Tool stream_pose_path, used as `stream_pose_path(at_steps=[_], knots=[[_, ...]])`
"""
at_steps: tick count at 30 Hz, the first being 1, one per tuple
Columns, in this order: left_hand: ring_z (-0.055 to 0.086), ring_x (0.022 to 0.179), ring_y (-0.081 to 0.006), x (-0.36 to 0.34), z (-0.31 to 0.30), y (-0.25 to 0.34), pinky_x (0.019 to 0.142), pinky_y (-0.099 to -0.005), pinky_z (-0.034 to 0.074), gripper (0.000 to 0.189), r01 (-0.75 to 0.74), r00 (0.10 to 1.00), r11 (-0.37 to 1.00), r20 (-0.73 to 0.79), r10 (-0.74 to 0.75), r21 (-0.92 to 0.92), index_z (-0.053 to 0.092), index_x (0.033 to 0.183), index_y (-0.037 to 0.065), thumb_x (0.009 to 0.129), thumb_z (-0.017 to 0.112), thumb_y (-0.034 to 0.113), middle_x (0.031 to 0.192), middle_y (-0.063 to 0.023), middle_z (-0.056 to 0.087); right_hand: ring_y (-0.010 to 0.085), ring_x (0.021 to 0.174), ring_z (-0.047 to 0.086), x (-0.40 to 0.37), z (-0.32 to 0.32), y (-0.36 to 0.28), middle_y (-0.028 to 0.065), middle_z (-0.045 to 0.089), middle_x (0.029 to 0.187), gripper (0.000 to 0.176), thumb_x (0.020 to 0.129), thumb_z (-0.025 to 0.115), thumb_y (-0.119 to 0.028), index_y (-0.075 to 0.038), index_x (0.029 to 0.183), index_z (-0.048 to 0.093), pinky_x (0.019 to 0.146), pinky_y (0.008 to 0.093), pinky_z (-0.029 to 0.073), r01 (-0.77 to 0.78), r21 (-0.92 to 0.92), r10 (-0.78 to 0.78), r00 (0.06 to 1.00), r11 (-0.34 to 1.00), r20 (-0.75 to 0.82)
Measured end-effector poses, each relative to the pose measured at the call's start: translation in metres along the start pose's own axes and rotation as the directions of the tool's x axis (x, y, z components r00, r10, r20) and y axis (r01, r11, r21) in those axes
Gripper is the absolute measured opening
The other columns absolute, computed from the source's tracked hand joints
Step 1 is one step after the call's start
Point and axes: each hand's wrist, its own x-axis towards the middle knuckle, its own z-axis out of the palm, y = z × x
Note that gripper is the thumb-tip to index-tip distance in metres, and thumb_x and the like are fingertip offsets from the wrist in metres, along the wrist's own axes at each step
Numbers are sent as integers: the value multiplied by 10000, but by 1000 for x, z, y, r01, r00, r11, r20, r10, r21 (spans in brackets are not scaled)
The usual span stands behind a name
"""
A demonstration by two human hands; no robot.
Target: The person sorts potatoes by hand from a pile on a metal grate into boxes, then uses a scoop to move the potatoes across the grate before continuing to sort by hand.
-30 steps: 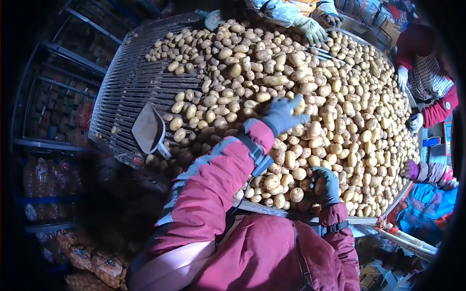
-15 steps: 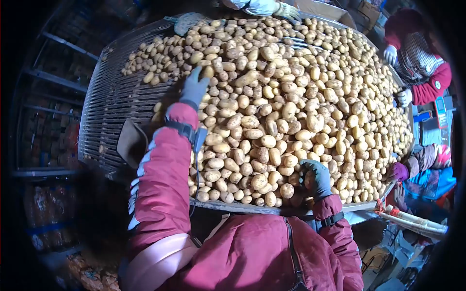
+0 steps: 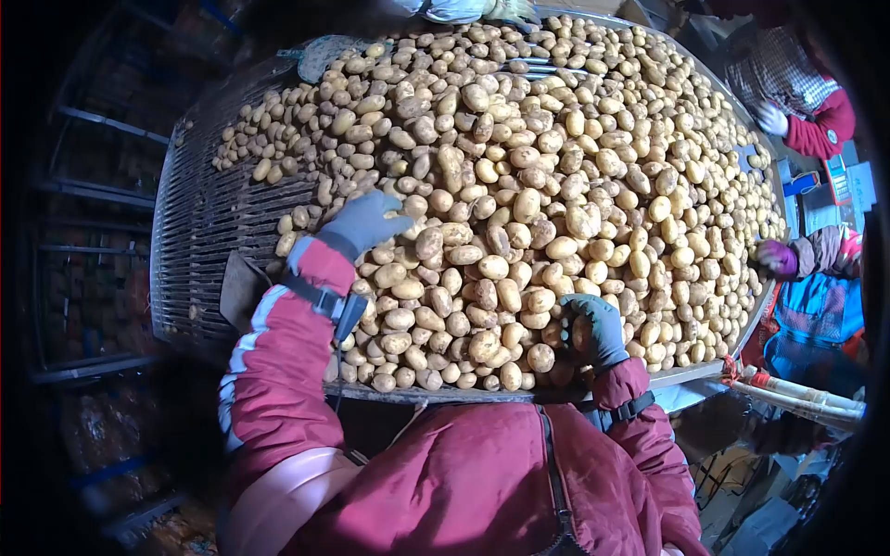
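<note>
A thick layer of potatoes (image 3: 491, 267) covers most of a slatted metal sorting table (image 3: 213, 222). My left hand (image 3: 371, 222), in a grey glove, rests over the potatoes on the left part of the heap. Its fingers are apart and point right, with no potato in them that I can see. Near the front edge, my right hand (image 3: 598, 332) wears a dark grey-green glove. Its fingers curl round a potato (image 3: 581, 335), partly hidden by the glove.
A dark flap (image 3: 243, 289) stands on the slats at left. Across the table is another person's gloved hand (image 3: 512, 13). At right are a white-gloved hand (image 3: 771, 119) and a purple-gloved hand (image 3: 777, 259). Pale poles (image 3: 797, 397) jut from the front right corner.
My left hand has drawn back toward me from farther up the heap, and its fingers have turned to the right. My right hand stays by the front edge. The view has shifted slightly.
</note>
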Motion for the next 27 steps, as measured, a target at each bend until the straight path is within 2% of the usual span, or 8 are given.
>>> stream_pose_path(at_steps=[3, 5, 11, 15, 19, 21, 23, 27], knots=[[656, 984, -376, 0, -1, 10, 873, -445, 530, 396, -220, 937, 961, 310, 160, 167, 712, 1145, 144, 858, 695, 417, 1053, -144, 696, 145, 582, 585, -2, 4, -6, 45, 626, 733, 130, 926, 575, -76, -18, 920, 691, 487, 288, 472, 44, -35, -45, 999, 998, -30], [652, 1016, -375, -12, 0, 48, 894, -439, 524, 414, -282, 941, 954, 226, 253, 107, 702, 1173, 131, 862, 699, 404, 1077, -140, 698, 144, 542, 560, -2, 2, -3, 46, 603, 697, 129, 929, 588, -108, -27, 879, 675, 457, 296, 451, 579, -539, -595, 786, 612, 167], [572, 1179, -373, 76, 133, 108, 1019, -426, 463, 563, -366, 926, 876, -29, 376, -315, 614, 1313, 104, 852, 716, 410, 1250, -184, 612, 132, 546, 563, -3, 6, -9, 20, 596, 691, 71, 888, 624, -72, -47, 835, 666, 450, 285, 442, -41, 72, 45, 997, 997, -57], [543, 1181, -340, 24, 111, 192, 988, -453, 466, 557, -287, 947, 937, -91, 309, 200, 638, 1257, 151, 821, 728, 486, 1205, -130, 621, 222, 667, 642, -3, -4, -3, 76, 669, 770, 102, 825, 679, -98, -67, 922, 682, 586, 348, 535, 522, -686, -555, 806, 506, 204], [553, 1095, -320, 18, 117, 167, 934, -440, 480, 404, -505, 809, 805, -154, 567, 310, 668, 1081, 168, 811, 724, 464, 1152, -88, 641, 292, 736, 658, -2, -3, 3, 109, 683, 836, 154, 759, 698, -118, -104, 913, 700, 641, 386, 540, 567, -578, -624, 772, 588, 123], [576, 1099, -322, 12, 113, 146, 947, -447, 477, 362, -517, 819, 805, -106, 564, 292, 673, 1058, 177, 835, 684, 462, 1137, -104, 645, 308, 744, 653, -4, -5, 2, 118, 671, 829, 171, 721, 707, -147, -111, 887, 697, 637, 393, 527, 110, -29, -112, 993, 993, -49], [620, 1087, -338, -7, 81, 136, 944, -461, 495, 375, -452, 892, 863, 101, 441, 225, 681, 1106, 185, 861, 644, 467, 1146, -129, 658, 303, 718, 647, -1, -10, 4, 120, 664, 813, 177, 702, 715, -160, -104, 868, 689, 627, 389, 519, 560, -631, -587, 785, 537, 197], [663, 1002, -400, -3, 4, 145, 899, -472, 522, 410, -203, 971, 978, 134, 197, 36, 728, 1112, 124, 857, 690, 443, 1069, -204, 700, 290, 667, 638, -5, -7, 0, 115, 653, 765, 180, 680, 703, -87, -90, 860, 690, 604, 379, 507, 574, -646, -610, 766, 504, 205]])
